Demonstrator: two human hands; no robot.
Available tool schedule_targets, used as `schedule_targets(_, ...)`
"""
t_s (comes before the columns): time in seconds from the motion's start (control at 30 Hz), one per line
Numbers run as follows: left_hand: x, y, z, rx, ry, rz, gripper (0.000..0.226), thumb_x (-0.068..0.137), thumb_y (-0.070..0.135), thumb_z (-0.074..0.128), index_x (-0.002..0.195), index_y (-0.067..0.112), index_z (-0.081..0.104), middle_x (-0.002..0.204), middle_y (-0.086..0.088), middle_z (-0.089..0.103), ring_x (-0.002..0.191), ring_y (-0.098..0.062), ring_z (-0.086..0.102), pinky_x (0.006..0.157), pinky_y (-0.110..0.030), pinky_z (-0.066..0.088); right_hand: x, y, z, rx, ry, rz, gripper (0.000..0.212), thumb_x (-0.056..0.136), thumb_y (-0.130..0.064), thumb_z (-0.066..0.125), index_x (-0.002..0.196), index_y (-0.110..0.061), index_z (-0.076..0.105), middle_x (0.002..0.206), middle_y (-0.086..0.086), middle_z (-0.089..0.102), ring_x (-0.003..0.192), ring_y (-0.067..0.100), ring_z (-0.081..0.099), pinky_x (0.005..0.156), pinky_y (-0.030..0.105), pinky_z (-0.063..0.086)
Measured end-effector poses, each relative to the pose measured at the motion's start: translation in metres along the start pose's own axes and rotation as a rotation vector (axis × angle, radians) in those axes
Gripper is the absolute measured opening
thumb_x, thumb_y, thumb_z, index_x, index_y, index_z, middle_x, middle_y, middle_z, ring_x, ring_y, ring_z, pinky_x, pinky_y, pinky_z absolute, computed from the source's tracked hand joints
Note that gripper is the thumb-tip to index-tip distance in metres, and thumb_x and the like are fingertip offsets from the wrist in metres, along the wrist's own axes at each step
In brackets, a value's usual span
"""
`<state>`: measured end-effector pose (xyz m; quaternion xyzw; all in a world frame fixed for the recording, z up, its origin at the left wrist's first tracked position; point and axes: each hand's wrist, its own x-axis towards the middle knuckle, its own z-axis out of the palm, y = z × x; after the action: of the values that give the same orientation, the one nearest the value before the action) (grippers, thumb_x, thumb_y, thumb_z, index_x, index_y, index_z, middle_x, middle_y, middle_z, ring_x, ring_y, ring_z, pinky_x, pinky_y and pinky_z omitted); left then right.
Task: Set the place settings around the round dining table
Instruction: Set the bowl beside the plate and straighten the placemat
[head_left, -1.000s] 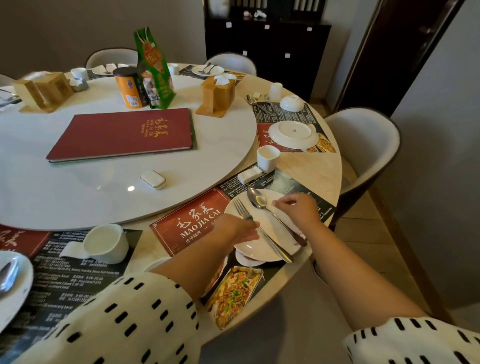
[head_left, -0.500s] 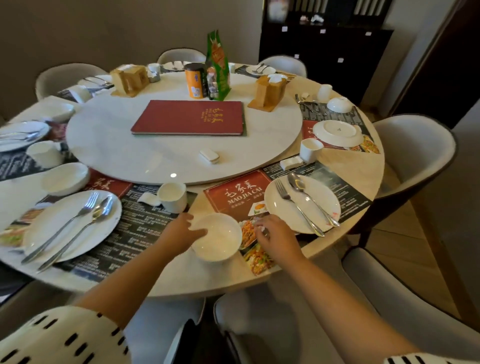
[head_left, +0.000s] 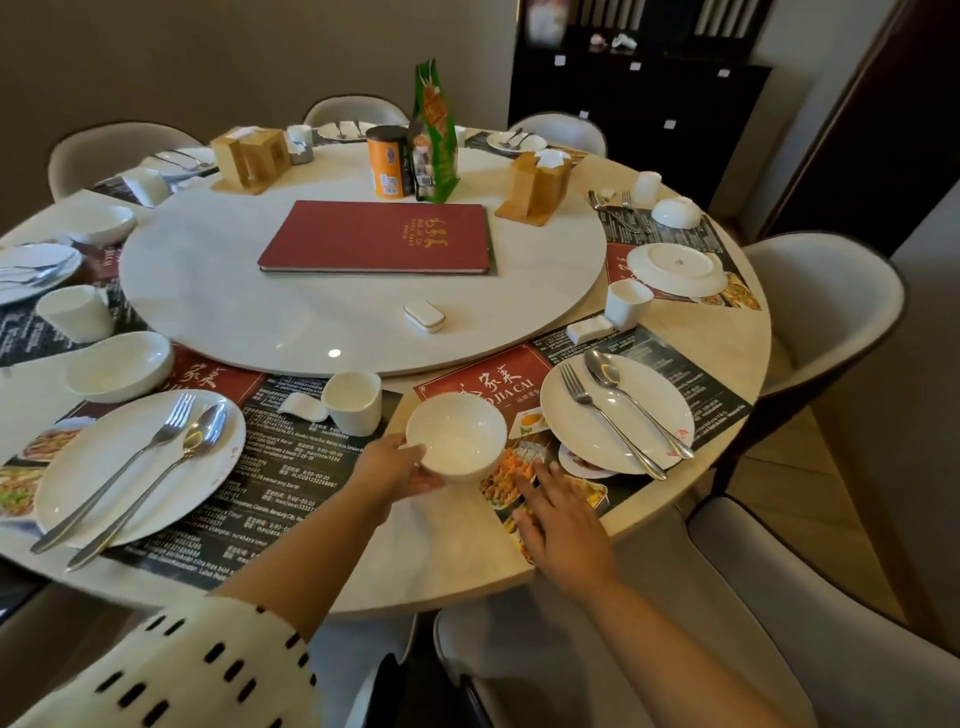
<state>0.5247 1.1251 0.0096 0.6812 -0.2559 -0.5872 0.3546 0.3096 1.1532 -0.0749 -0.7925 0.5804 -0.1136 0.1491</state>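
The small white bowl (head_left: 457, 434) is just below the centre of the frame, over the left edge of the red-and-black placemat (head_left: 478, 382). It lies between a white cup (head_left: 353, 405) on its left and the dinner plate (head_left: 576, 436) on its right. The left hand (head_left: 389, 470) grips it at the near left side, fingers (head_left: 423, 486) curled round the wall. The right hand (head_left: 561, 525) holds nothing; it lies straight and spread on the placemat's printed near corner.

The bowl looks like glazed porcelain: stiff, light enough for one hand, smooth and probably slippery. It would likely chip if knocked against the plate or cup close by. A hold with the thumb on the rim and the fingers under the base seems surest, and it should be set down gently. It should also stay apart from the fork (head_left: 597, 410) and spoon (head_left: 602, 371) lying on the plate.

Whether the bowl rests on the surface (head_left: 447, 551) or hangs just above it cannot be told. Its foot is hidden, as are the left fingertips under it. A small dish (head_left: 584, 464) is mostly covered by the plate's near edge. The settings at the top of the frame are too small to make out, and those at the left edge are cut off.
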Motion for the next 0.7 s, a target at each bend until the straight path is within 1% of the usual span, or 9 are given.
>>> schedule_targets(0.03,0.008,0.005,0.004,-0.012,0.000,0.020,0.048,0.095,0.004,0.047,0.141,0.006,0.035,0.125,-0.028,0.056,0.091,-0.032,0.065,0.066,-0.034,0.057,0.000,0.001,0.002,-0.002,0.007,-0.001,0.092,0.074,-0.070,-0.015,0.148,-0.028,0.023,0.158,-0.005,0.010,0.141,0.008,-0.011,0.117,0.028,-0.004)
schedule_targets(0.1,0.021,0.015,0.013,-0.029,0.005,0.045,0.047,0.095,0.003,0.047,0.140,0.007,0.037,0.125,-0.027,0.056,0.100,-0.034,0.064,0.072,-0.035,0.055,0.000,0.001,0.003,-0.005,0.012,-0.003,0.087,0.076,-0.068,-0.011,0.148,-0.029,0.021,0.158,-0.004,0.010,0.140,0.008,-0.012,0.117,0.028,-0.005)
schedule_targets(0.2,0.039,0.024,0.024,-0.042,0.022,0.023,0.047,0.095,0.006,0.047,0.141,0.009,0.037,0.123,-0.024,0.058,0.097,-0.032,0.066,0.075,-0.036,0.056,-0.001,-0.001,0.000,-0.008,-0.010,-0.006,0.077,0.084,-0.067,0.002,0.148,-0.029,0.018,0.158,-0.004,0.007,0.140,0.008,-0.013,0.112,0.025,-0.010)
schedule_targets(0.3,0.048,0.028,0.030,-0.035,0.033,0.015,0.049,0.096,0.008,0.046,0.143,0.009,0.032,0.125,-0.023,0.057,0.097,-0.031,0.067,0.063,-0.030,0.056,-0.001,0.000,0.000,-0.026,-0.038,-0.003,0.070,0.086,-0.059,0.009,0.149,-0.030,0.014,0.158,-0.006,0.003,0.140,0.007,-0.015,0.111,0.024,-0.012)
schedule_targets(0.4,0.054,0.030,0.030,-0.023,0.036,0.017,0.050,0.096,0.009,0.047,0.144,0.012,0.032,0.126,-0.022,0.057,0.093,-0.028,0.067,0.053,-0.026,0.055,-0.001,0.000,0.000,-0.023,-0.040,0.001,0.072,0.085,-0.066,0.007,0.149,-0.033,0.010,0.158,-0.009,0.001,0.140,0.006,-0.017,0.110,0.023,-0.014)
schedule_targets(0.47,0.058,0.032,0.030,-0.041,0.031,0.026,0.052,0.096,0.009,0.048,0.144,0.013,0.031,0.126,-0.022,0.057,0.094,-0.029,0.068,0.048,-0.025,0.056,-0.001,0.000,0.001,-0.022,-0.043,0.005,0.077,0.081,-0.068,0.000,0.149,-0.034,0.010,0.158,-0.010,0.000,0.140,0.005,-0.017,0.111,0.022,-0.014)
schedule_targets(0.53,0.062,0.031,0.029,-0.037,0.026,0.046,0.053,0.095,0.011,0.049,0.145,0.013,0.030,0.123,-0.023,0.059,0.089,-0.029,0.068,0.046,-0.024,0.055,0.000,0.001,0.002,-0.016,-0.028,0.002,0.076,0.083,-0.069,0.003,0.149,-0.033,0.012,0.158,-0.010,0.001,0.140,0.005,-0.016,0.111,0.023,-0.013)
schedule_targets(0.6,0.062,0.029,0.027,0.000,0.019,0.071,0.052,0.095,0.016,0.052,0.143,0.010,0.033,0.118,-0.023,0.062,0.076,-0.025,0.068,0.047,-0.024,0.055,0.000,0.001,0.002,-0.011,-0.020,-0.005,0.073,0.085,-0.068,0.005,0.149,-0.033,0.013,0.158,-0.010,0.002,0.141,0.004,-0.014,0.111,0.022,-0.012)
schedule_targets(0.7,0.056,0.027,0.022,0.074,0.013,0.064,0.051,0.092,0.028,0.057,0.133,0.001,0.043,0.109,-0.024,0.066,0.067,-0.021,0.065,0.060,-0.027,0.057,-0.001,0.000,0.001,-0.002,-0.023,-0.006,0.079,0.079,-0.068,0.000,0.149,-0.032,0.014,0.158,-0.009,0.003,0.140,0.004,-0.014,0.111,0.022,-0.012)
